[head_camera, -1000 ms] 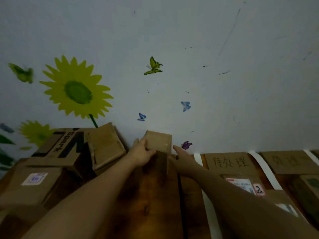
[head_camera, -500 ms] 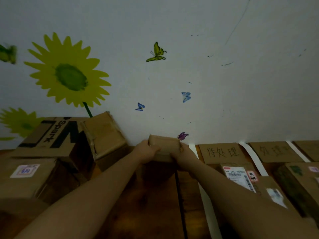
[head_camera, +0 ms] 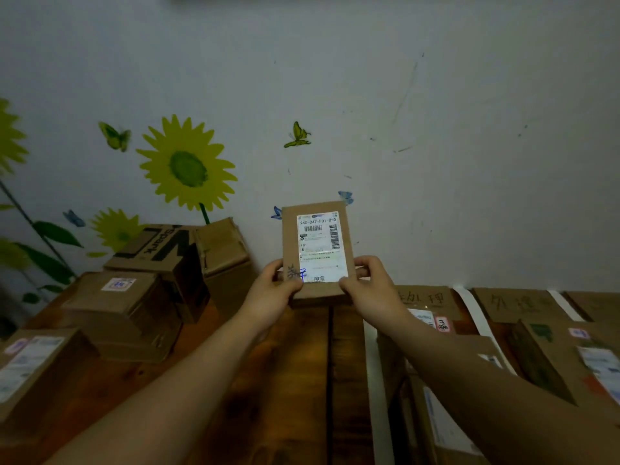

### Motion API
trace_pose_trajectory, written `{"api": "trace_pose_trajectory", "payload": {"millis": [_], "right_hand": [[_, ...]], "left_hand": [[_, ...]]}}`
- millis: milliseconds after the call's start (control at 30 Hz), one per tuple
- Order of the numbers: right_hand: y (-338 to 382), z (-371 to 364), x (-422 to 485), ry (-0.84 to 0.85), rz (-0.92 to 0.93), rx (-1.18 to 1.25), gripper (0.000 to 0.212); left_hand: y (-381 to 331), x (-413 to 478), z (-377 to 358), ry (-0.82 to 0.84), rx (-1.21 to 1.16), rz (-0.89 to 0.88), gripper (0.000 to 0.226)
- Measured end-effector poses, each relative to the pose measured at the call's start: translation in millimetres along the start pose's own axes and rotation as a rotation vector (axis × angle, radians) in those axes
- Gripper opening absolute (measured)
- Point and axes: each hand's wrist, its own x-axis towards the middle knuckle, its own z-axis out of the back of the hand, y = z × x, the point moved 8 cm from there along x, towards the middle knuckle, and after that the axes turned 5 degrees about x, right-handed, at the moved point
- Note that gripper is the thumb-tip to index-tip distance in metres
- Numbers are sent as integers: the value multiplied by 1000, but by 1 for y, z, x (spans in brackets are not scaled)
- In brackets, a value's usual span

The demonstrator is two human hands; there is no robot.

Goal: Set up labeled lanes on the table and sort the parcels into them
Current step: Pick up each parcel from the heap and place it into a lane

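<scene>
A small brown cardboard parcel [head_camera: 315,253] with a white shipping label stands upright in the air before the wall, label facing me. My left hand [head_camera: 273,290] grips its lower left corner and my right hand [head_camera: 369,286] grips its lower right corner. Below lies the wooden table [head_camera: 285,380]. To the right, white tape strips [head_camera: 372,380] mark lanes, each headed by a handwritten cardboard sign [head_camera: 426,300]. Sorted parcels [head_camera: 570,360] lie in those lanes.
Unsorted boxes fill the left side: a black-printed box [head_camera: 157,250], a brown box leaning on the wall [head_camera: 224,253], a stacked box with a sticker [head_camera: 124,307] and a labeled box at the near left [head_camera: 30,364]. A sunflower-decorated wall backs the table.
Both hands lifted the small parcel off the table by the wall and tipped it upright, so its shipping label now faces me. The view dropped and shifted.
</scene>
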Motion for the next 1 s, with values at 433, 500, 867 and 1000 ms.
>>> {"api": "trace_pose_trajectory", "payload": {"millis": [433, 500, 867, 1000], "right_hand": [[106, 17, -152, -114, 320, 128, 49], [113, 14, -175, -114, 340, 134, 48], [78, 91, -282, -291, 257, -43, 46], [54, 158, -319, -389, 207, -114, 54]], "left_hand": [[-94, -150, 37, -41, 81, -477, 58], [-97, -169, 46, -15, 81, -502, 61], [-82, -248, -41, 240, 73, -432, 55], [-83, -272, -115, 336, 143, -417, 53]]}}
